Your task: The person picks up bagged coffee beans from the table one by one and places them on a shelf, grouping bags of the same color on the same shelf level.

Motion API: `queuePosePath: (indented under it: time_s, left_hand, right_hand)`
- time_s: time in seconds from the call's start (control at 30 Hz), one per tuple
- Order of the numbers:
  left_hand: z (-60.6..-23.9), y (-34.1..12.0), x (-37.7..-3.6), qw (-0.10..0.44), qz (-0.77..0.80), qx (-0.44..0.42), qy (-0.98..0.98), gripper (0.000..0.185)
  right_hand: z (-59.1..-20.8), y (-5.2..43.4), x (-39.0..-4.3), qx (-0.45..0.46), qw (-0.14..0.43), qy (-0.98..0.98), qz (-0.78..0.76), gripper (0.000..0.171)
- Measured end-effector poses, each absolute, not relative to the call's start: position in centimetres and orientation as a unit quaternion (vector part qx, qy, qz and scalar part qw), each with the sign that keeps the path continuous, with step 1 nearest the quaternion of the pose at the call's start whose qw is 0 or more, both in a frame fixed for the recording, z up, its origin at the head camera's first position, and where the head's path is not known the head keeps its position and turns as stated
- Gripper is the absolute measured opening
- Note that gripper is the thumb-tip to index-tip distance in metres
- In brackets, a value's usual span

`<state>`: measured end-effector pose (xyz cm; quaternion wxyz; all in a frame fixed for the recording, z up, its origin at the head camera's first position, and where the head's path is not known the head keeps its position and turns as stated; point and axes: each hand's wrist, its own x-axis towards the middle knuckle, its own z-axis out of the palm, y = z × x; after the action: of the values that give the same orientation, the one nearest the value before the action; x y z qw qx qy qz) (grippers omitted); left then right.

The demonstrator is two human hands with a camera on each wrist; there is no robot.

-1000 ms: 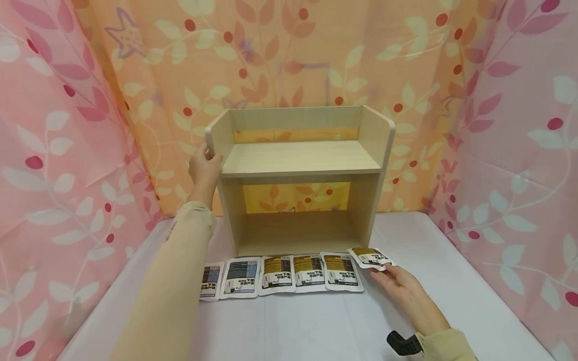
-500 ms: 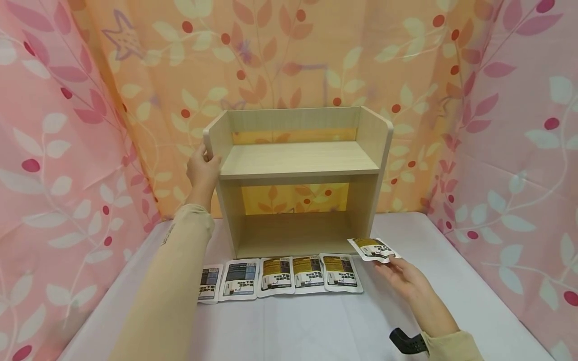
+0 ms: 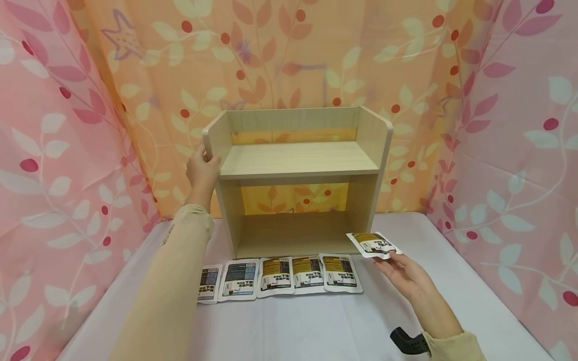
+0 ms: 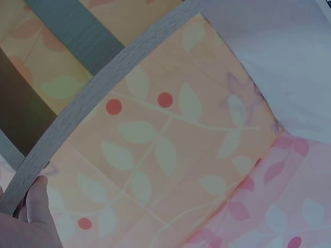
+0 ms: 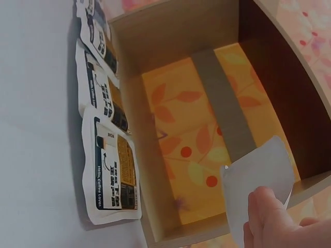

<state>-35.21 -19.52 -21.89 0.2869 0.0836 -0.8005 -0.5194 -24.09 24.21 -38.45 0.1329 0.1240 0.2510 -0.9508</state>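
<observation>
My left hand [image 3: 202, 172] grips the edge of the left side panel of a pale wooden two-tier shelf [image 3: 300, 156]. In the left wrist view, the thumb and fingers [image 4: 37, 206] close round that grey-looking edge. My right hand [image 3: 410, 281] pinches a flat white coffee sachet [image 3: 373, 244] with a brown and gold label, raised near the lower right front corner of the shelf. The right wrist view shows the plain white back of this sachet [image 5: 258, 181] with fingers on it. More sachets [image 3: 275, 276] lie in a row along the shelf's front foot.
Brown-labelled sachets [image 3: 340, 272] lie at the right of the row, blue-labelled ones [image 3: 240, 279] at the left, partly behind my left sleeve. A white cloth [image 3: 293, 331] covers the table. Patterned curtains [image 3: 510, 150] enclose the back and both sides.
My right hand has lifted the sachet off the table beside the row and brought it slightly up towards the shelf. The left hand keeps its grip on the side panel.
</observation>
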Motion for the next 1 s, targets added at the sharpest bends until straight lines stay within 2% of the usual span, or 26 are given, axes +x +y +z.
queuePosePath:
  time_s: [0.2, 0.43, 1.0]
  left_hand:
    - [-21.9, -19.5, -35.2, 0.294, -0.518, 0.088, -0.798, 0.053]
    - [-22.0, -19.5, -35.3, 0.296, -0.519, 0.084, -0.798, 0.052]
    - [-21.8, -19.3, -35.1, 0.297, -0.51, 0.086, -0.802, 0.052]
  right_hand:
    - [-38.0, 24.2, -23.8, 0.106, 0.139, 0.246, -0.953, 0.075]
    - [-37.5, 24.2, -23.6, 0.131, 0.133, 0.245, -0.951, 0.075]
    - [-36.1, 24.3, -23.0, 0.126, 0.127, 0.246, -0.953, 0.074]
